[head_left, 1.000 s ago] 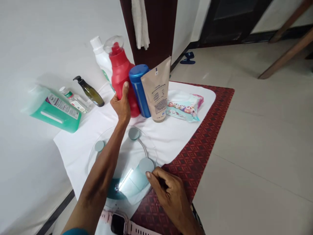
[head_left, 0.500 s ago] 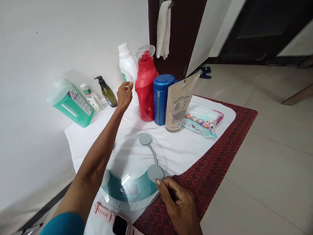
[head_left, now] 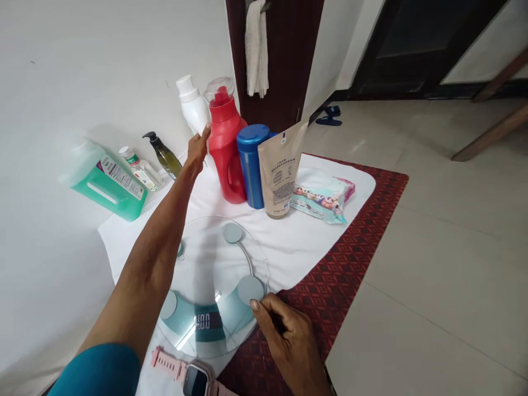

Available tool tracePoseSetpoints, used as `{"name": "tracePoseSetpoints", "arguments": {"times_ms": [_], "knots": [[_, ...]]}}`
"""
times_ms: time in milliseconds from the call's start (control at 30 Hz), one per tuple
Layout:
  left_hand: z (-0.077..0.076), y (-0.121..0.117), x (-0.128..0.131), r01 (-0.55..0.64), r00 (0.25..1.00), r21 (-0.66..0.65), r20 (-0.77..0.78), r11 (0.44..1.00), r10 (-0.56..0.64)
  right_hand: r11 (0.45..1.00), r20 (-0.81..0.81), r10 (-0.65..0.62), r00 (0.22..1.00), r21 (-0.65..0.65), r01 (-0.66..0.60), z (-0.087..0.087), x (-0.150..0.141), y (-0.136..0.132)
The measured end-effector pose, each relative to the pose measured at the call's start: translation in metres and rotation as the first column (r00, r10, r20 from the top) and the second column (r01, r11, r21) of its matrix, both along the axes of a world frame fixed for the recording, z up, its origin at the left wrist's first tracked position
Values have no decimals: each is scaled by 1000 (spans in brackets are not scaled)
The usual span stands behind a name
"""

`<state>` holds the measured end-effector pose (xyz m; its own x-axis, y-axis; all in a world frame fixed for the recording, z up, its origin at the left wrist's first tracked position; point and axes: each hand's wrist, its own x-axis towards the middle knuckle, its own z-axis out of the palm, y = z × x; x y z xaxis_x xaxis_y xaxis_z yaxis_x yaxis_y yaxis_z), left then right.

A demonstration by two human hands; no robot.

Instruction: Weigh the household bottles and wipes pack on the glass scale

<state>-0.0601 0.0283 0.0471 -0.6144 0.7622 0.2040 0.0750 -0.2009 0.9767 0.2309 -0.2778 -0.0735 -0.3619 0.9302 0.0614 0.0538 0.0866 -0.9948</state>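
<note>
A round glass bathroom scale [head_left: 214,264] lies on a white cloth, with grey pads and a lit display. My right hand [head_left: 286,335] is curled at its near right rim, the thumb over the glass edge; its lower fingers are hidden. My left arm stretches across the scale. My left hand [head_left: 198,149] is in front of the white bottle [head_left: 193,105] and beside the red jug [head_left: 226,148]. One finger points up along the jug; the other fingers are hidden, so I cannot tell whether it grips anything.
Right of the jug stand a blue tumbler [head_left: 251,170] and a beige tube [head_left: 280,176], beside a wipes pack [head_left: 324,195]. At left are a green-liquid jug [head_left: 113,184], a clear bottle [head_left: 142,170] and a pump bottle [head_left: 165,157]. A pink-strapped watch [head_left: 196,379] lies in front.
My left hand has moved forward to the white bottle and the side of the red jug. My right hand stays at the scale's rim. The display digits are now clearer. The view has shifted right.
</note>
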Motion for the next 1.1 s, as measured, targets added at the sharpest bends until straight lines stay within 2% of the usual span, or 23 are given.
{"name": "tracePoseSetpoints", "arguments": {"times_ms": [100,167,333,400,500,667,800,900,1000,1100], "knots": [[3,-14,-13,-83,995,-72,-68,994,78,1000,5,-12,1000,5,12,-2,0,0],[2,-27,-20,-161,984,-75,-92,984,154,1000,4,-18,1000,12,18,-3,0,0],[-4,-69,-34,-182,976,39,-111,982,185,999,17,-31,999,29,31,-3,-1,-1],[-4,-85,-39,-241,963,78,-107,967,248,999,21,-34,999,26,34,-3,-2,-2],[0,-111,-48,-331,934,139,-90,933,345,999,33,-40,999,17,40,-2,-2,-2],[14,-173,-55,-364,910,219,-123,905,396,998,51,-54,997,20,53,-2,-3,-1],[32,-243,-43,-327,917,264,-143,907,372,998,44,-60,997,27,59,-3,-4,0],[40,-294,-21,-313,939,217,-74,925,335,998,22,-59,998,35,59,-3,-5,0],[39,-333,7,-274,961,170,16,947,276,997,2,-62,998,45,62,-4,-6,0],[32,-353,32,-237,971,162,66,958,229,996,-2,-63,998,64,63,-4,-7,1]]}}
